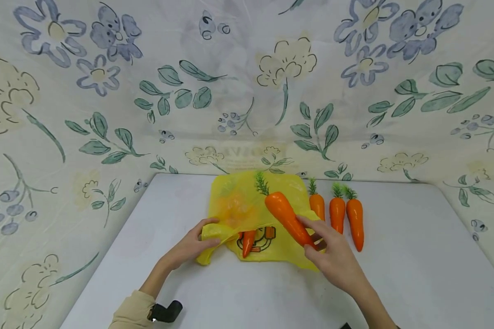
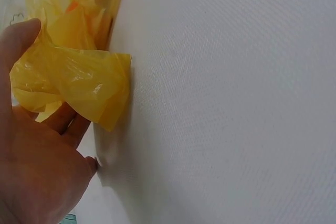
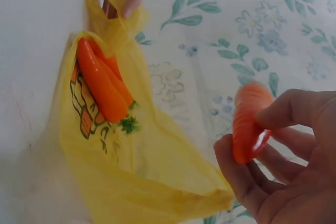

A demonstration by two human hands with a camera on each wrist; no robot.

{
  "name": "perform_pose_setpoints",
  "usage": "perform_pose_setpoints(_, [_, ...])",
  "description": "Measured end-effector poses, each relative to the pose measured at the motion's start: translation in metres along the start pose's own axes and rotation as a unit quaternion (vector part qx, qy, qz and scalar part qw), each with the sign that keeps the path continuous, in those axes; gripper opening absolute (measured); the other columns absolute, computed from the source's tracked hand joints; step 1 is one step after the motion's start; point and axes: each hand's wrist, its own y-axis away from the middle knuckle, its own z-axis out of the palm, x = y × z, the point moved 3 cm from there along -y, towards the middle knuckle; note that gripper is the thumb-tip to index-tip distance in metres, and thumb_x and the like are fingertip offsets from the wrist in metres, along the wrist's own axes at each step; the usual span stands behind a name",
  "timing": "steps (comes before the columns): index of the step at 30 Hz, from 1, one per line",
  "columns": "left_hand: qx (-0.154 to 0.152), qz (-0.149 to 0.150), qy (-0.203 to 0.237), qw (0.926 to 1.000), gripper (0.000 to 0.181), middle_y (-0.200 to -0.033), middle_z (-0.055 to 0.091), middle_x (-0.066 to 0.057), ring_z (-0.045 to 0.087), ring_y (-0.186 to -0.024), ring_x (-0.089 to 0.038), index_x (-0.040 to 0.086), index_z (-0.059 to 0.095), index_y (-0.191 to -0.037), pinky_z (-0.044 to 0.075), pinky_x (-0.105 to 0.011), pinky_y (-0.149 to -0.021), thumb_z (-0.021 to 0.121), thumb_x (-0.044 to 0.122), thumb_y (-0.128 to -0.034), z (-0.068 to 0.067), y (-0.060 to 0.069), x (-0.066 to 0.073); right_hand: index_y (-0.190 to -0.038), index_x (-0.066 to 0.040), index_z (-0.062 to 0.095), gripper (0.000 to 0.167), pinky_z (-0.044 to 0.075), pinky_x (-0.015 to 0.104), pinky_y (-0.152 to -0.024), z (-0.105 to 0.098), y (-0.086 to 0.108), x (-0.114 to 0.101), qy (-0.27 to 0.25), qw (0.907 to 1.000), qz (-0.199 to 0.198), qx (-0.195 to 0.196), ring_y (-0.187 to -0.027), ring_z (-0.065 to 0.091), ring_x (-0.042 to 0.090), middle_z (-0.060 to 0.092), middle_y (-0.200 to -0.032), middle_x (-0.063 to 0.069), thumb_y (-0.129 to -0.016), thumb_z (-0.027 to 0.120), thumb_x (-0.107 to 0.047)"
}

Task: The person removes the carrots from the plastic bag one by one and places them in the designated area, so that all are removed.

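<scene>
Carrot (image 1: 283, 211) tilts, gripped by the right hand (image 1: 333, 256).

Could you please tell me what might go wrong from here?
The right hand pinches the held carrot near its narrow tip, so it might twist or slip. The left hand holds one side of the thin yellow bag, so the opening might sag and snag the carrot's leafy top.

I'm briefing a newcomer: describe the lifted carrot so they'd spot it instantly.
On the white table lies a yellow bag. At its right edge, the right grip holds an orange carrot, leafy top pointing away. It alone is held; other carrots lie in the bag or beside it.
</scene>
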Motion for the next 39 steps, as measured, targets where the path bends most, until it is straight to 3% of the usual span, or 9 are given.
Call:
perform_pose_setpoints(5, [0.003, 0.000, 0.002, 1.0000, 0.066, -0.158, 0.029, -0.015, 0.033, -0.135, -0.036, 0.023, 0.038, -0.148, 0.024, -0.067, -0.111, 0.067, 0.042, -0.0909, 0.000, -0.001, -0.001, -0.135, -0.012, 0.060, 0.056, 0.054, 0.025, -0.071, -0.013, 0.000, 0.003, 0.003, 0.9982, -0.020, 0.057, -0.084, 0.061, 0.015, 0.066, -0.112, 0.004, -0.083, 0.066, 0.008])
perform_pose_setpoints(20, [0.007, -0.008, -0.004, 0.9999, 0.068, -0.157, 0.030, -0.016, 0.034, -0.133, -0.037, 0.022, 0.038, -0.148, 0.026, -0.066, -0.111, 0.067, 0.043, -0.0905, 0.001, -0.001, 0.001, -0.139, -0.008, 0.057, 0.059, 0.052, 0.013, -0.073, -0.041, 0.002, 0.018, 0.052, 0.9867, -0.051, 0.145, -0.086, 0.063, 0.022, 0.064, -0.118, 0.013, -0.083, 0.065, 0.012])
perform_pose_setpoints(28, [0.010, -0.011, -0.007, 0.9999, 0.068, -0.158, 0.029, -0.016, 0.033, -0.135, -0.037, 0.022, 0.038, -0.148, 0.024, -0.067, -0.111, 0.067, 0.043, -0.0902, 0.001, -0.001, 0.001, -0.141, -0.007, 0.054, 0.060, 0.043, 0.004, -0.075, -0.055, 0.001, 0.034, 0.081, 0.9806, -0.045, 0.172, -0.089, 0.062, 0.026, 0.063, -0.114, 0.014, -0.085, 0.063, 0.011])
perform_pose_setpoints(39, [0.008, -0.009, -0.013, 0.9999, 0.069, -0.158, 0.028, -0.017, 0.033, -0.135, -0.038, 0.020, 0.037, -0.149, 0.025, -0.068, -0.111, 0.067, 0.043, -0.0907, 0.002, 0.000, 0.002, -0.146, -0.007, 0.048, 0.059, 0.034, -0.002, -0.077, -0.075, 0.004, 0.063, 0.110, 0.9750, -0.007, 0.193, -0.096, 0.060, 0.032, 0.059, -0.128, 0.019, -0.090, 0.060, 0.005])
